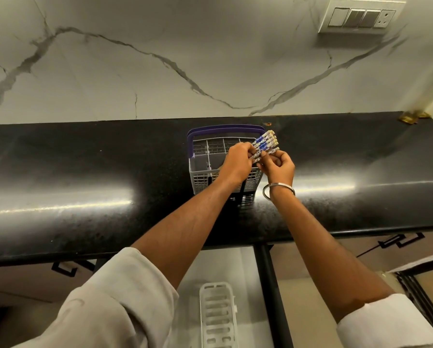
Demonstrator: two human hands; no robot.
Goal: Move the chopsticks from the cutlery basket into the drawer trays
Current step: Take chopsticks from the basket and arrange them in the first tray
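~5 chopsticks, 1 basket, 1 tray, 2 hands

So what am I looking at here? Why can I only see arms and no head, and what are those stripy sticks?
There is one picture, taken by a camera worn on a person's head. It looks forward and down, so you see what the person sees: their own two arms reaching out, but not their face.

The left hand and the right hand together hold a bunch of chopsticks with blue and white patterns. They hold them just above a cutlery basket, a grey plastic box with a purple handle. It stands on a shiny black counter against a marble wall.

Below the counter a drawer is open, with a white tray inside. The right wrist wears a silver bangle.
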